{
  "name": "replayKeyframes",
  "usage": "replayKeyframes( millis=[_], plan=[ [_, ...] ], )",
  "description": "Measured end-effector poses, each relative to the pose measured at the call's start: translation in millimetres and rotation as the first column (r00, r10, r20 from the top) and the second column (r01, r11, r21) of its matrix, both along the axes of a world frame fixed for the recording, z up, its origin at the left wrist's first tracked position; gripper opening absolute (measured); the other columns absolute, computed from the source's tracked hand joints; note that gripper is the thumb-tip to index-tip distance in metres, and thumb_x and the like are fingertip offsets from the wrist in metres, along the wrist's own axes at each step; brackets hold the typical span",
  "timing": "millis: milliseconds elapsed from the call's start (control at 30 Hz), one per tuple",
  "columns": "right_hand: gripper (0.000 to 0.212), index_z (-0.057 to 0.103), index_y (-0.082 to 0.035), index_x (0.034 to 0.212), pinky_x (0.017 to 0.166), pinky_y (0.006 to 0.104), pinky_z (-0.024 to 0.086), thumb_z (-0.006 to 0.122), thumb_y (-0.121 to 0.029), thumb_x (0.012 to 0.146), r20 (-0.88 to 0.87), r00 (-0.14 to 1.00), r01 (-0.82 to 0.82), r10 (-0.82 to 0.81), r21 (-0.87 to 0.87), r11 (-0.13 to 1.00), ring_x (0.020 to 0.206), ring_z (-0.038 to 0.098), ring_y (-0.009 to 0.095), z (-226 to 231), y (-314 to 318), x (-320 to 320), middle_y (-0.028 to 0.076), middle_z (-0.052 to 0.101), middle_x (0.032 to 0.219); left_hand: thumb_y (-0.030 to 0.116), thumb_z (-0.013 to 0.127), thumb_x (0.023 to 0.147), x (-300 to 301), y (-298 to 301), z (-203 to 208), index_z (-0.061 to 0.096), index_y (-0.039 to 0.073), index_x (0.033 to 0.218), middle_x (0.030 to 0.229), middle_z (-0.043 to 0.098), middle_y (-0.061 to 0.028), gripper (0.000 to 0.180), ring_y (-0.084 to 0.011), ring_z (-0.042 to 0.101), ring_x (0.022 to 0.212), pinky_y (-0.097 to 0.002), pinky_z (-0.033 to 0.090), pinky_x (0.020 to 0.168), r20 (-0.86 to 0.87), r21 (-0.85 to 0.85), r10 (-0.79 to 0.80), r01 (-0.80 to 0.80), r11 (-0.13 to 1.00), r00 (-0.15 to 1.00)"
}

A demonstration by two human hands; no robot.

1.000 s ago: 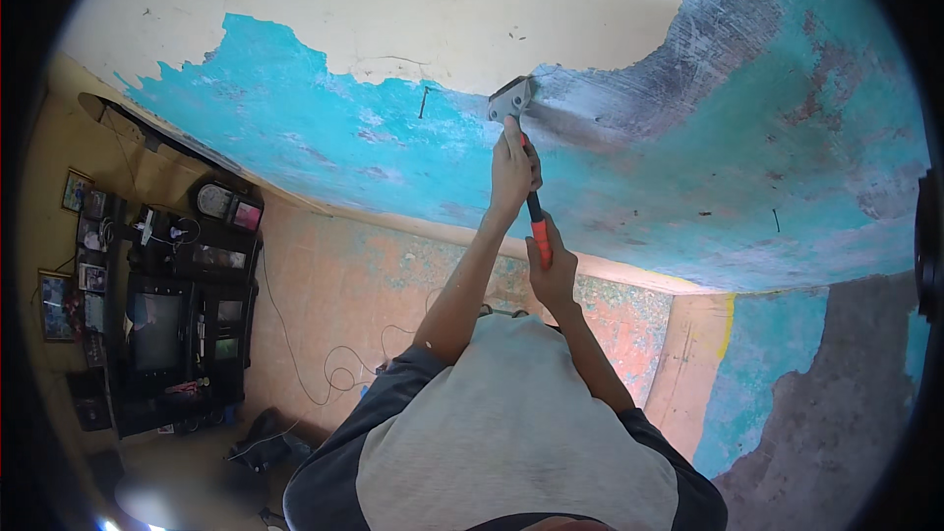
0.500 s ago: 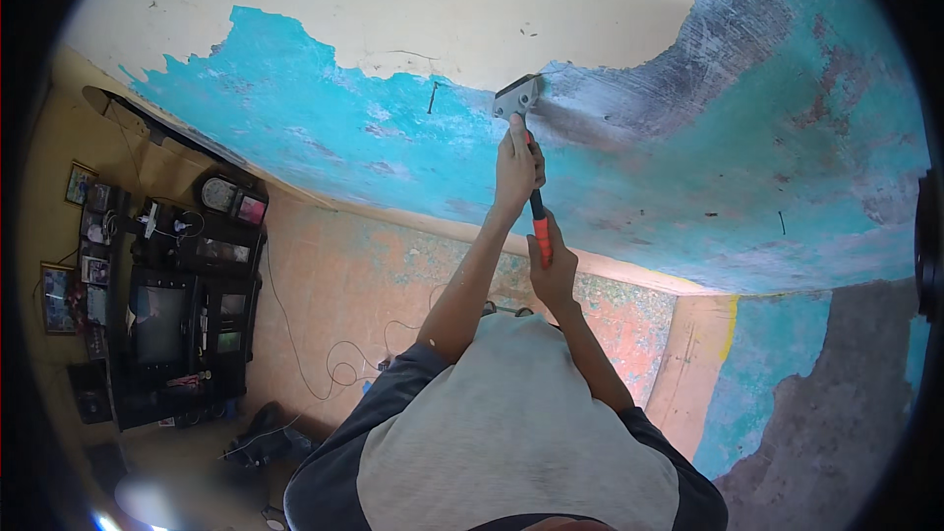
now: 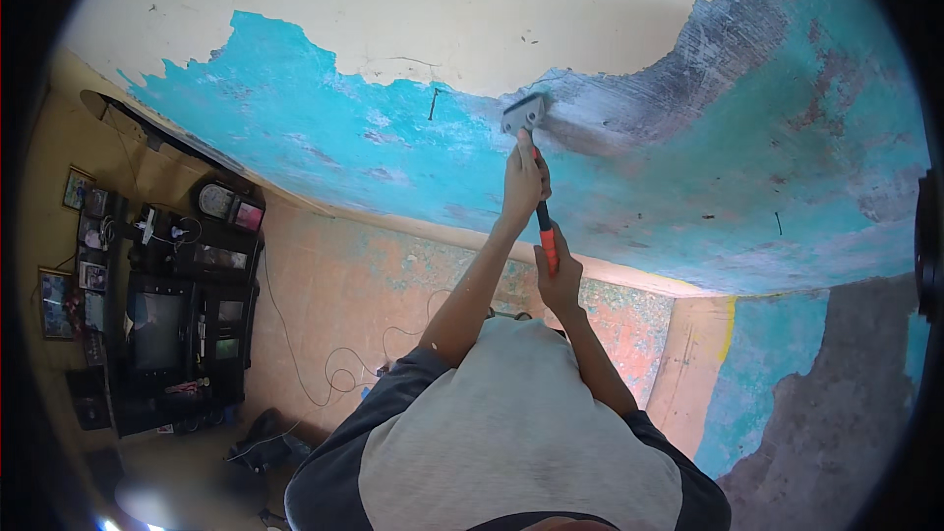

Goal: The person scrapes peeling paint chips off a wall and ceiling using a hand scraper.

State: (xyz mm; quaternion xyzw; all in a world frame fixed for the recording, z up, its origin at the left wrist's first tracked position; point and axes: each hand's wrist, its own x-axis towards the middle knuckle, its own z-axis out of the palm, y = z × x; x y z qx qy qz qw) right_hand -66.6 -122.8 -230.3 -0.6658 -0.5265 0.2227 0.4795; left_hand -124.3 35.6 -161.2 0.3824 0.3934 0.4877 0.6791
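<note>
Both arms reach up to a scraper [image 3: 547, 221] with a wide grey metal head and a black and red handle. My left hand [image 3: 524, 180] is wrapped round the handle just below the head, its thumb laid along the shaft. Lower down, my right hand [image 3: 560, 275] grips the red end of the handle. The scraper's blade lies against the wall [image 3: 324, 128], on turquoise paint just under the ragged edge of a cream coat [image 3: 374, 0]. Right of the blade, a grey, scratched patch [image 3: 629, 103] shows.
Nails [image 3: 433, 104] stick out of the wall left of the scraper and at the right. A dark cabinet [image 3: 182, 334] with a television and framed pictures stands at the left. A thin cable [image 3: 339, 364] coils across the orange floor. Another patchy wall [image 3: 836, 383] rises at the right.
The scraper's head has moved slightly down and to the right, away from the cream edge. Both hands have shifted with it, still holding the handle.
</note>
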Motion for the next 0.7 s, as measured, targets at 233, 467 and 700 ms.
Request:
replayKeyframes(
  millis=[233, 467, 700],
  plan=[
    [0.05, 0.048, -0.006, 0.143, 0.057, 0.0311, 0.044, 0.063, -0.016, 0.096, 0.007, 0.999, -0.04, 0.04, 0.093, 0.995, 0.059, 0.05, 0.016, 32.4, 29.8, -7.2, 0.013, 0.054, 0.071, 0.064, 0.033, 0.102, -18.2, 25.3, 41.7, 0.038, 0.013, 0.076, 0.054, 0.032, 0.0053, 0.058, -0.0054, 0.031, 0.038, -0.0237, 0.024, 0.034, 0.071, 0.058, 0.08, -0.084, 0.995, 0.994],
    [0.05, 0.049, -0.009, 0.144, 0.059, 0.0363, 0.05, 0.063, -0.019, 0.097, 0.042, 0.999, -0.023, 0.021, 0.03, 0.999, 0.065, 0.066, 0.031, -6.3, 5.1, 0.2, 0.019, 0.066, 0.082, 0.053, 0.036, 0.105, -3.8, 3.4, -8.1, 0.039, 0.01, 0.084, 0.065, 0.04, -0.0004, 0.048, -0.0087, 0.036, 0.042, -0.0249, 0.03, 0.038, 0.012, 0.07, 0.004, -0.004, 0.998, 1.0],
    [0.052, 0.052, -0.009, 0.143, 0.061, 0.0379, 0.052, 0.066, -0.014, 0.093, 0.354, 0.931, 0.052, -0.091, 0.118, 0.992, 0.065, 0.067, 0.024, 5.7, -5.5, 14.5, 0.014, 0.07, 0.088, 0.039, 0.038, 0.109, -0.9, -15.6, -6.9, 0.044, 0.006, 0.102, 0.079, 0.042, -0.0004, 0.035, -0.009, 0.043, 0.061, -0.0258, 0.041, 0.056, 0.245, 0.201, 0.103, -0.155, 0.967, 0.964]
  ],
)
